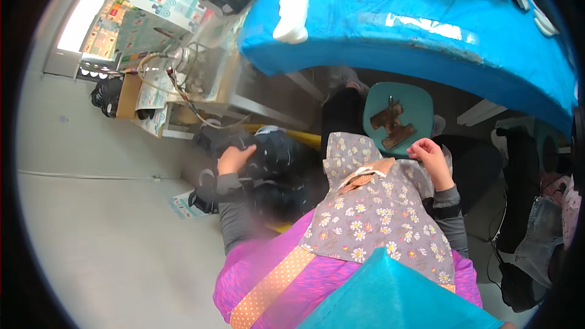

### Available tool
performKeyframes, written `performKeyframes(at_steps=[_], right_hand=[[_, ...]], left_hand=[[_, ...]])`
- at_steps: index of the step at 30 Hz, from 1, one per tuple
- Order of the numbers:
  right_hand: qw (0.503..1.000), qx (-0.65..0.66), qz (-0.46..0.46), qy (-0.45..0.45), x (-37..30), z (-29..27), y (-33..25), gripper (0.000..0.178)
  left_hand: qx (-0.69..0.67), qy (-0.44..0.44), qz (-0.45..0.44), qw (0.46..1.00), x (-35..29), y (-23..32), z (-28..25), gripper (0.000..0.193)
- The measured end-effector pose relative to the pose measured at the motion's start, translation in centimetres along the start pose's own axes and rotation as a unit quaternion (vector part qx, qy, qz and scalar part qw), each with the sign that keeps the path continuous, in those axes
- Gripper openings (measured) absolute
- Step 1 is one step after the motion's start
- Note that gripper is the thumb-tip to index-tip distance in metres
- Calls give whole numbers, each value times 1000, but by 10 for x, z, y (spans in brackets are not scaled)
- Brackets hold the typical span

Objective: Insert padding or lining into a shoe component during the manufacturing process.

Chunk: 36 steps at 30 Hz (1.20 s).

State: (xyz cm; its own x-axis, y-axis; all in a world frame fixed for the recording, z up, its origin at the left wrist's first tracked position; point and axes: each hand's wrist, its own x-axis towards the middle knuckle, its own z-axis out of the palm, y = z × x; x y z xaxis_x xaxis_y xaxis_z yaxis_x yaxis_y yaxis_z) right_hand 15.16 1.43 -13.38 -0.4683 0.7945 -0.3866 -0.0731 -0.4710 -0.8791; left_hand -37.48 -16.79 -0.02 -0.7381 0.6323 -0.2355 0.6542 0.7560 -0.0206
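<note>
Left hand [234, 159] is at heaped black shoes [277, 151], grip unclear. Right hand [430, 158] curls near rounded teal stool [419, 102], closure unclear.

The left fingers [246, 152] are at dark shoes [277, 149]; right fingers [421, 145] curl near a teal stool [418, 101] bearing brown pieces [393, 125].

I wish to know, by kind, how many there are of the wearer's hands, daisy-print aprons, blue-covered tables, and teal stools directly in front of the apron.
Left hand and right hand: 2
Daisy-print apron: 1
Blue-covered table: 1
Teal stool: 1
Total: 5
</note>
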Motion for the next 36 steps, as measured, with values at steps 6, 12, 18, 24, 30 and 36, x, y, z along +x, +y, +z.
performKeyframes(at_steps=[6,12,18,24,30,36], right_hand=[[1000,-7,2,21,-4,-9,0,13],[998,-37,-8,53,6,-17,-15,14],[899,-371,-97,213,0,-46,-33,11],[875,-306,-109,359,-17,-80,-44,10],[679,-559,-185,439,-13,-73,-56,25],[670,-543,-152,483,2,-66,-70,31]], left_hand=[[-173,155,94,968,-28,61,-115,53],[-486,91,260,830,106,127,-182,56],[-590,138,155,780,279,178,-174,88],[-603,242,108,753,414,193,-171,81],[-629,211,81,744,508,155,-197,90],[-729,113,-16,675,529,216,-172,101]])
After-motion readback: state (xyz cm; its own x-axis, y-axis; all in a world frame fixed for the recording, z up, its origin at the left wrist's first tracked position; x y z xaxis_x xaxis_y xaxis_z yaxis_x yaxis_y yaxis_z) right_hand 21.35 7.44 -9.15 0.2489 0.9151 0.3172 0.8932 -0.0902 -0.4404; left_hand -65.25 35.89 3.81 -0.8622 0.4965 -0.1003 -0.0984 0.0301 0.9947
